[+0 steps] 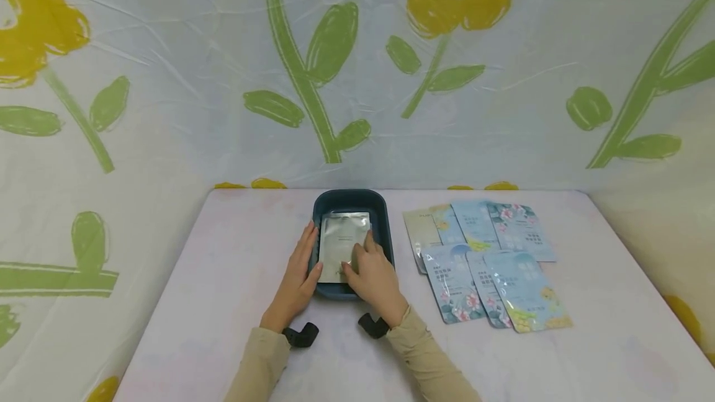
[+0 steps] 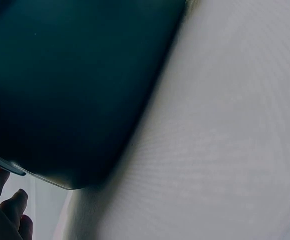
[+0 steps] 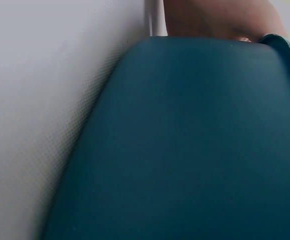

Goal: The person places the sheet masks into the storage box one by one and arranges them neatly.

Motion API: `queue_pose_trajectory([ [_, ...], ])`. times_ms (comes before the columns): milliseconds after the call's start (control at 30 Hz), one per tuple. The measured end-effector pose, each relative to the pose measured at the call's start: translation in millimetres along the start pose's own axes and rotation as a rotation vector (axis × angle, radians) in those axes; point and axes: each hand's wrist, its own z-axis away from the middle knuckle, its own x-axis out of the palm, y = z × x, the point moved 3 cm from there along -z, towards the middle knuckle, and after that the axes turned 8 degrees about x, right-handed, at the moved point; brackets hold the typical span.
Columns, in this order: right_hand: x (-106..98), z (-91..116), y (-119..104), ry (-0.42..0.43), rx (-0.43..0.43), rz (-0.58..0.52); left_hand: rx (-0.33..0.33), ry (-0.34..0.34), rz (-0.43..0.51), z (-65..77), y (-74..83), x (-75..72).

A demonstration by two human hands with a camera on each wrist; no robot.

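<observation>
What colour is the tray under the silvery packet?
The tray is dark teal-blue; the right wrist view shows it best.

1 pkt (image 1: 337, 237) in tray (image 1: 335, 293) on surface (image 1: 234, 253); my L grip (image 1: 298, 278) at tray's L side, other pkts (image 1: 525, 287) R.

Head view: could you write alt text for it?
A person's right hand touches a silvery packet lying in a dark blue tray, while the left hand rests at the tray's left side. More packets, some with floral prints, overlap to the right on a pale table.
</observation>
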Motion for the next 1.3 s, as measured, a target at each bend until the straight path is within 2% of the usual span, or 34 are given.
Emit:
queue_pose_trajectory([
  [200, 0.6, 2.4, -1.3, 0.007, -0.023, -0.029, -0.006, 0.001, -0.004, 3.1, 1.8, -1.6],
  [467, -6.4, 3.1, -2.3, 0.084, -0.107, -0.1, 0.018, 0.004, 0.002, -0.6, 1.3, -2.6],
  [533, -9.1, 1.5, 0.1, 0.091, -0.12, -0.19, 0.027, 0.005, 0.007, -1.6, 0.8, -1.8],
  [700, -16.2, -2.4, 15.0, 0.085, -0.12, -0.593, 0.02, -0.006, 0.007, 1.0, -0.7, 1.5],
  [800, -19.9, -5.4, 26.0, 0.109, -0.108, -0.76, 0.005, -0.008, 0.001, 2.5, -0.9, 1.5],
  [967, -28.5, -10.8, 46.3, 0.182, -0.048, -0.897, -0.006, -0.011, 0.001, 1.9, 0.1, 0.0],
  [1100, -49.3, -11.6, 61.4, 0.175, 0.032, -0.99, -0.009, -0.012, 0.002, 2.2, 0.1, 0.0],
  [1200, -64.5, -12.6, 77.6, 0.2, 0.034, -1.032, -0.01, -0.011, 0.005, 1.7, -0.8, 1.0],
  [1300, -73.7, -13.6, 100.0, 0.263, 0.012, -1.05, -0.011, -0.014, 0.005, 1.3, -1.3, 2.3],
])
